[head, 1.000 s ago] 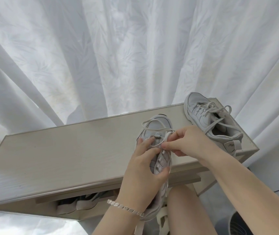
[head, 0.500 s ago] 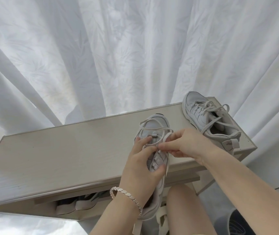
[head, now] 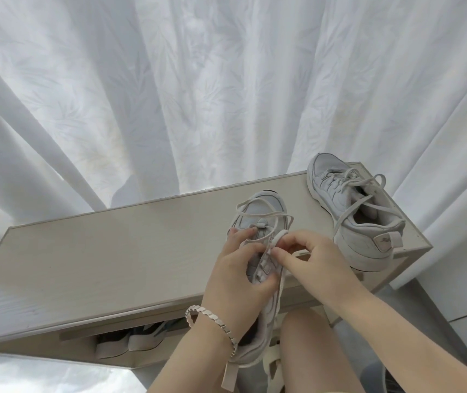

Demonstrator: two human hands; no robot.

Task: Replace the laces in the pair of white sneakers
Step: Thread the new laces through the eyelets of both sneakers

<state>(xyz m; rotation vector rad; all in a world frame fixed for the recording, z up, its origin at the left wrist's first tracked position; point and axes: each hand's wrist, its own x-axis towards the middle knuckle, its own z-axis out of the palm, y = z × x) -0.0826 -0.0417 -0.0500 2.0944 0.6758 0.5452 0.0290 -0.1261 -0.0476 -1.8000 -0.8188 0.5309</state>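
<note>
- At the bottom centre of the frame we see a bare knee, and left of it a silver link bracelet loose on the left wrist.
- The left hand wraps the near white leather sneaker from its left side, fingers curled over the upper and thumb pressed on the eyelet row; it hides much of the shoe's middle.
- The right hand pinches the flat off-white lace between thumb and forefinger at the eyelets, its other fingers bent.
- This sneaker sits at centre frame, toe pointing away on the pale wood-grain cabinet top, heel overhanging the front edge towards the lap. Loose lace loops cross its toe.
- In the open shelf below, at lower left, we make out dark shoes with pale straps, partly hidden by the cabinet's edge.
- The second white sneaker, scuffed and loosely laced, lies on the cabinet's right end, apart from both hands.
- Behind, a white leaf-patterned curtain hangs in soft folds across the upper frame.
</note>
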